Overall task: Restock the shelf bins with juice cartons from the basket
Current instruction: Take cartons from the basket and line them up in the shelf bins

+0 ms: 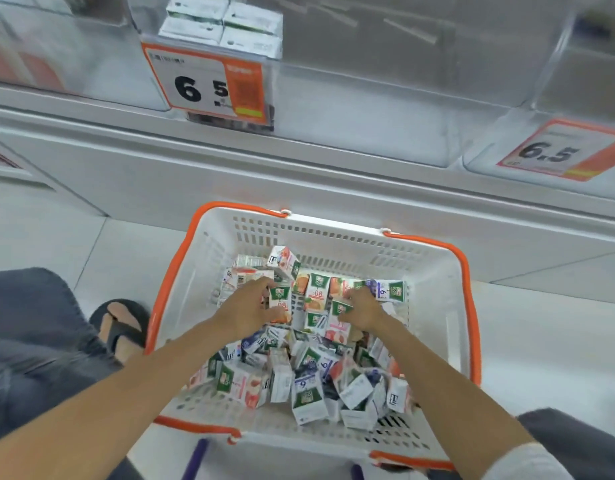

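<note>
A white basket (434, 292) with orange handles stands on the floor below the shelf, holding several small juice cartons (309, 379) in a loose heap. My left hand (245, 311) is inside the basket, fingers closed around an upright green-topped orange carton (281, 303). My right hand (363, 311) is also inside, gripping another green-topped carton (340, 310) among the pile. Above, a clear shelf bin (209, 74) with a "6.5" price tag holds several white cartons (223, 24). The clear bin (403, 81) to its right looks empty.
A second "6.5" price tag (559, 152) hangs at the right on a lower bin. A white shelf ledge (299, 174) runs across between bins and basket. My sandalled foot (120, 323) and dark trouser leg are left of the basket on the tiled floor.
</note>
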{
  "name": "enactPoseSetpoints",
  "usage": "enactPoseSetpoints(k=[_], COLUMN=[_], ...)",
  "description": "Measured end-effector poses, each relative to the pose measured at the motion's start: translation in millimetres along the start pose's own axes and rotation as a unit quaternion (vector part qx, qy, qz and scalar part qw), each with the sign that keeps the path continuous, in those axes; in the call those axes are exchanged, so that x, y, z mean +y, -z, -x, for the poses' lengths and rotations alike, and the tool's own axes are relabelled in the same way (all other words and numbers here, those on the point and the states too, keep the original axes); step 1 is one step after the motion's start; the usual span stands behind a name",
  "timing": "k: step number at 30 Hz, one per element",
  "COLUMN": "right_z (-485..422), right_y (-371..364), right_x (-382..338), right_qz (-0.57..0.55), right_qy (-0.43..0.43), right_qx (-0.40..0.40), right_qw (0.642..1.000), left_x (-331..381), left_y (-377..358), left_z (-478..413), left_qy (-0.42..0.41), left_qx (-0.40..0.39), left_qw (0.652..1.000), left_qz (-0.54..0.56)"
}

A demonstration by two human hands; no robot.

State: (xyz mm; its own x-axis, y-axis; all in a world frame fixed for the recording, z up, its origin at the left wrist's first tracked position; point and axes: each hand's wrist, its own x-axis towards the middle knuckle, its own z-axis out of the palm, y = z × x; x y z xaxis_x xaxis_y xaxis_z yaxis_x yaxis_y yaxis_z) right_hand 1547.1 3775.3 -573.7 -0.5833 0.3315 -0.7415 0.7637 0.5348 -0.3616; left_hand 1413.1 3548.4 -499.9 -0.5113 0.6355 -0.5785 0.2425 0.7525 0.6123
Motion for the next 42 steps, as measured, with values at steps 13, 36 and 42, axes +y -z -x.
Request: enactPoseSetpoints(k=[13,36,42], right_z=[93,107,119], right_y=[45,69,80], right_x=[-41,-73,-111], right_qz=[-0.219,-0.278,-0.319], right_qy=[0.131,0.187,0.261], right_qx=[-0.060,0.030,0.046], right_qw=[0.965,0.942,0.910], left_x=[40,35,62], left_y=[-28,4,21], left_z=[11,18,21], left_qy=[0.054,0.082,0.050], left_qx=[-0.109,-0.078,-0.137], left_qw=[0.966,0.895,0.822], left_qz=[0.227,0.431,0.550])
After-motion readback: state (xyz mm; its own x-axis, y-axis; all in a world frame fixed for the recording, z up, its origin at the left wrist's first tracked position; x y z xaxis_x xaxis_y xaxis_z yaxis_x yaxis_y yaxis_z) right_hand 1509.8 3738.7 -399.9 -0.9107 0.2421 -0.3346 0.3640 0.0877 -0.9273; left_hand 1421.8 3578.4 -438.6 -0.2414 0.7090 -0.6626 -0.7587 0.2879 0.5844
